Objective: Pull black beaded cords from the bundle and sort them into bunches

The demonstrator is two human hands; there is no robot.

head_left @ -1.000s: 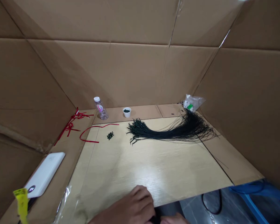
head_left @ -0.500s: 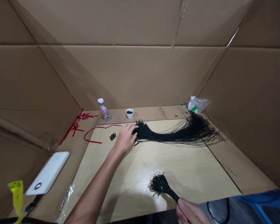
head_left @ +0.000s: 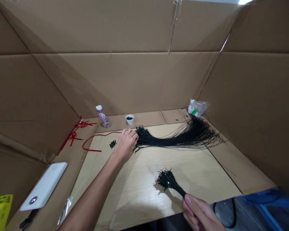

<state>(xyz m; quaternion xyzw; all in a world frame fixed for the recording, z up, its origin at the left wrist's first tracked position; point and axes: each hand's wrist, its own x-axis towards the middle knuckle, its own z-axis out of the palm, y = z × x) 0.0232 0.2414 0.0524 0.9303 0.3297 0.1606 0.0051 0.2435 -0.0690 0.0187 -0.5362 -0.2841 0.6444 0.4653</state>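
Note:
A large bundle of thin black cords with beaded ends lies across the far half of the pale wooden board. My left hand reaches out to the beaded end of that bundle, fingers curled and pinching at it. My right hand, low at the near edge, is closed round the stem of a small bunch of black cords, whose beaded heads fan out just above the board. A little heap of dark beads lies just left of my left hand.
Cardboard walls enclose the board on three sides. At the back stand a small clear bottle, a white cup of dark beads and a plastic bag. Red ribbons lie far left, a white power bank near left.
A second ago both hands were together at the near edge. My left hand reached out to the big bundle and now curls onto its end; my right hand raised the small bunch into view.

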